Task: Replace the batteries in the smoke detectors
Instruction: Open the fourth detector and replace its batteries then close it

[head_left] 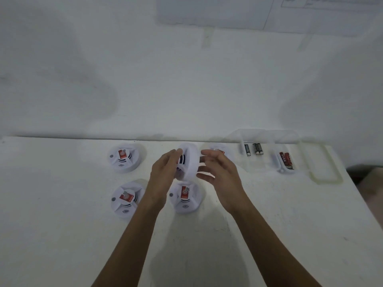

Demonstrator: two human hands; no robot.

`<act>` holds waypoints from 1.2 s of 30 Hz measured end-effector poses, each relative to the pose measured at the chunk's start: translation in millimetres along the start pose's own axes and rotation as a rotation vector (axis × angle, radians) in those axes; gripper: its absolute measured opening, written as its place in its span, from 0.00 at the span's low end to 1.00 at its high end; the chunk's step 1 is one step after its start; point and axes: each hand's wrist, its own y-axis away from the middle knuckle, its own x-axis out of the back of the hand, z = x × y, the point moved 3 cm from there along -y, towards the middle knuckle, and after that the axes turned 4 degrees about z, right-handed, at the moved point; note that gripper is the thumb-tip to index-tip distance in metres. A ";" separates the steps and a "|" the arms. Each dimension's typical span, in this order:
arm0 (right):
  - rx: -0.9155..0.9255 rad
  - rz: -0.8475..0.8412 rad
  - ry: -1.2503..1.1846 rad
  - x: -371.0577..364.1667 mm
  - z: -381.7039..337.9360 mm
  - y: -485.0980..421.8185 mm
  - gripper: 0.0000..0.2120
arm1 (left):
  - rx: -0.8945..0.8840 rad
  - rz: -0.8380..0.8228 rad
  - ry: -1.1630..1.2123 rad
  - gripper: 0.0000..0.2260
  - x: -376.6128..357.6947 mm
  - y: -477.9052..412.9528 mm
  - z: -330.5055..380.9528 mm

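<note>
A white round smoke detector point(189, 162) is lifted off the table and tilted on edge between my hands. My left hand point(165, 170) grips its left side, fingers curled over the face. My right hand point(217, 172) is just right of it, fingers spread and loosely bent; whether they touch the rim I cannot tell. Three detectors with red stickers lie on the table: one at the back left point(124, 158), one at the front left point(126, 198), one at the front middle point(184, 196). Another detector point(219, 151) lies partly hidden behind my right hand.
A clear plastic box point(269, 150) at the back right holds black batteries point(253, 149) in one part and red-black batteries point(287, 160) in another. Its lid point(325, 164) lies beside it. The white table point(62, 235) meets a white wall behind; its right edge falls off near the lid.
</note>
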 end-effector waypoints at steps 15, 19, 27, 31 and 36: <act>0.325 0.199 0.753 2.9 -28.7 101.9 0.13 | 0.412 -0.349 0.792 0.26 -17.3 79.6 -8.3; 0.198 0.218 0.902 -3.3 -35.3 111.6 0.29 | 0.376 -0.347 0.791 0.26 -24.1 86.9 -14.8; 0.112 0.192 0.957 -13.2 -37.6 115.7 0.34 | 0.319 -0.260 0.720 0.22 -25.2 88.0 -22.4; 0.117 0.161 0.928 -14.3 -37.7 115.6 0.30 | 0.301 -0.305 0.712 0.24 -25.0 89.2 -25.2; 0.095 0.157 0.738 -8.6 -33.8 112.6 0.18 | 0.251 -0.365 0.685 0.23 -22.4 86.7 -30.0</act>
